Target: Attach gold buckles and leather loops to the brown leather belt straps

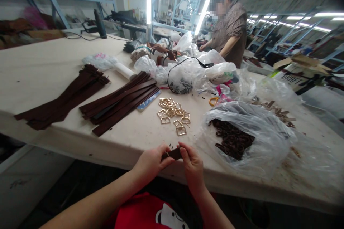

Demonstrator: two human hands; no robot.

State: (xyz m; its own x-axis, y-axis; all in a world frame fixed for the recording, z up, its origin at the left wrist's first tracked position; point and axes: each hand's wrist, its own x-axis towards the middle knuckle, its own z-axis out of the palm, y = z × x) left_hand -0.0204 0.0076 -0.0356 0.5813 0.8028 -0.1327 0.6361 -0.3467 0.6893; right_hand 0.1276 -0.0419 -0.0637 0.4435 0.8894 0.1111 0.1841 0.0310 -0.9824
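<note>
At a pale table [137,132], pinching a brown strap [176,154] in left hand [153,160] and right hand [192,163], probably for steadiness, with gold buckles [170,108] just beyond, seemingly for reach.

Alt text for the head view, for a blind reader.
A person's left hand and right hand hold a brown strip at the edge of a pale table. Beyond lie golden buckles, with two bundles of brown strips to the left and a plastic bag of brown loops to the right. Another person stands farther back.
</note>
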